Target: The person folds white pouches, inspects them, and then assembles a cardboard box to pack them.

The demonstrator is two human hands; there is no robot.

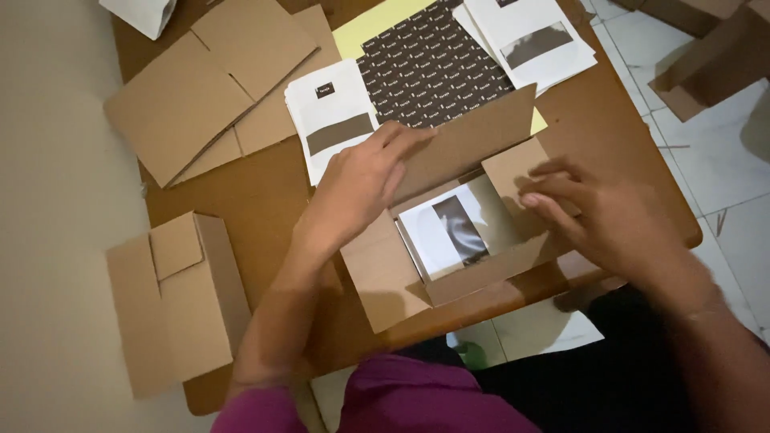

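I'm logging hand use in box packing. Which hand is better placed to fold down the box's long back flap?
Probably the left hand: its fingers already lie on the long back flap of the cardboard box. The right hand is at the short side flap.

Matt brown cardboard, glossy paper
The open box [473, 240] is plain matt cardboard; the card [449, 232] inside looks smooth, glossy.

The person has two bare arms, and nothing is worn on the wrists or fingers of the left hand [357, 188] or the right hand [597, 216]. The top is a bright pink-purple colour, and a short sleeve of it shows at the left arm near the bottom of the view. Dark, almost black clothing shows on the right side.
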